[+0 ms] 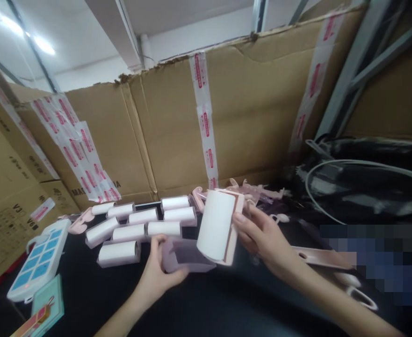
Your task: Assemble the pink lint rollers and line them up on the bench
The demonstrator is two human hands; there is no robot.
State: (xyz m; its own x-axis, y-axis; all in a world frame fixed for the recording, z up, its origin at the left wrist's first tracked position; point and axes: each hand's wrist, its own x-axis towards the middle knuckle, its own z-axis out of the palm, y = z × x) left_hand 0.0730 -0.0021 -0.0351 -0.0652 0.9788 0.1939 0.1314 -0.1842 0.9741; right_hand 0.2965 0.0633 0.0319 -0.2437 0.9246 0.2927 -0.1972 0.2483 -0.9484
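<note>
My right hand point(262, 236) is closed around a white lint roller point(218, 225) set in a pink frame, holding it upright and tilted above the black table point(198, 304). My left hand point(158, 271) grips a translucent pinkish cover point(186, 255) just below and left of the roller, its open side facing up. The roller's lower end sits close to the cover's edge. Several finished rollers in clear covers point(139, 227) lie in rows to the left.
Taped cardboard boxes point(227, 117) wall off the back and left. Loose pink handles point(258, 191) are piled behind the roller. A white and blue power strip point(39, 262) lies at the left edge. Black bags and a white cable point(363, 182) fill the right.
</note>
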